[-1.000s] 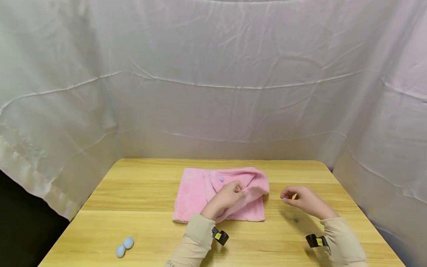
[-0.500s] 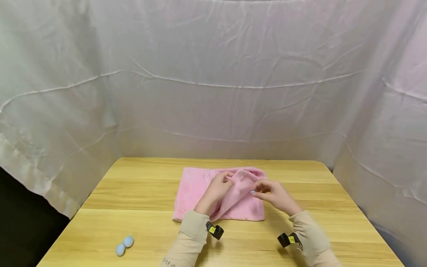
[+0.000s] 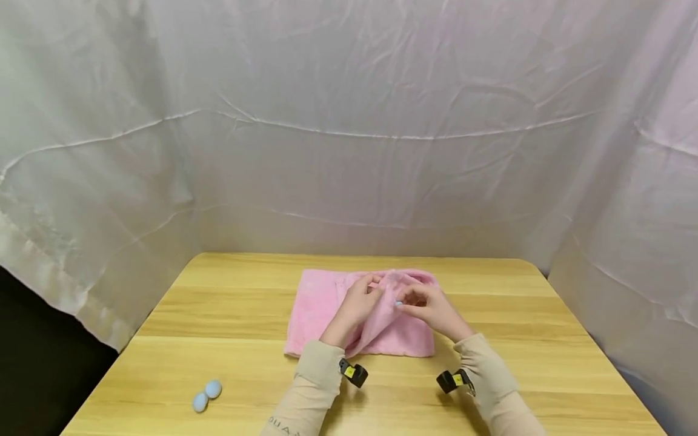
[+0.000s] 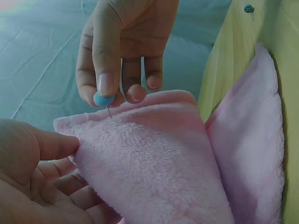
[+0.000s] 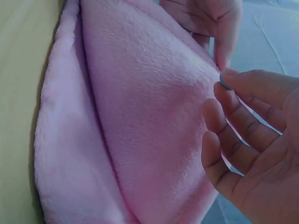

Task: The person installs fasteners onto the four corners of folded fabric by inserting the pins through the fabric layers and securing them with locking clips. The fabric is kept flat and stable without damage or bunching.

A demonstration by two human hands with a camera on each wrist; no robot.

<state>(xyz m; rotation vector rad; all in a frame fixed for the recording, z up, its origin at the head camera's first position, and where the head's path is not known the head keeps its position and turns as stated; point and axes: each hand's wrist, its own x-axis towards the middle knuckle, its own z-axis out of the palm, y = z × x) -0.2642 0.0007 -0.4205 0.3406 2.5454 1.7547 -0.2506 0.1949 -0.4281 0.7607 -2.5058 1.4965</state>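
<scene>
Dark lettering [image 3: 283, 426], possibly "OUA", on the left sleeve [image 3: 307, 387]

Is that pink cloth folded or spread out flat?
Folded, at least in part: the left hand holds up one layer of the pink cloth, while another layer lies on the table.

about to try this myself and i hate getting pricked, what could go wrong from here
The main risk is a prick: the pin points toward the pink cloth near the left hand's fingers, which grip its edge.

The right hand pinches only the small round head, so the pin might twist or drop.

The cloth looks fluffy and is folded, so the pin could catch too few layers.
</scene>
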